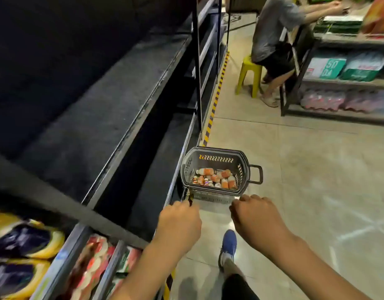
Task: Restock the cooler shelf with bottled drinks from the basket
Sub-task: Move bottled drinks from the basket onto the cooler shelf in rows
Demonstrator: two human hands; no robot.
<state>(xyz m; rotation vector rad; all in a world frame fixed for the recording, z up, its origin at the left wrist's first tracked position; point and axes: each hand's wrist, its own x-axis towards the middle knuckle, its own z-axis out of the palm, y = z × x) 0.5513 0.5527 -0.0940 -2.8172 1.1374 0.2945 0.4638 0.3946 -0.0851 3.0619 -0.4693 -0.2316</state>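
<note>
Both hands reach forward with knuckles up and wrists level. The left hand (179,221) has its fingers curled under at the near left corner of the basket (214,149), where a thin dark and yellow piece shows beside the knuckles; I cannot tell whether it grips that piece. The right hand (256,215) is curled the same way just short of the basket's near rim, and its fingers are hidden, so a grasp cannot be told.

One dark plastic basket stands on the tiled floor (305,169), touching the foot of the dark cooler shelf (121,94) on the left. Its long axis runs across the view, with one loop handle (256,174) sticking out to the right. Inside, orange-labelled bottles (216,178) lie on their sides, pointing different ways, roughly ten, too jumbled to count exactly. One blue shoe (229,243) shows below the hands.
</note>
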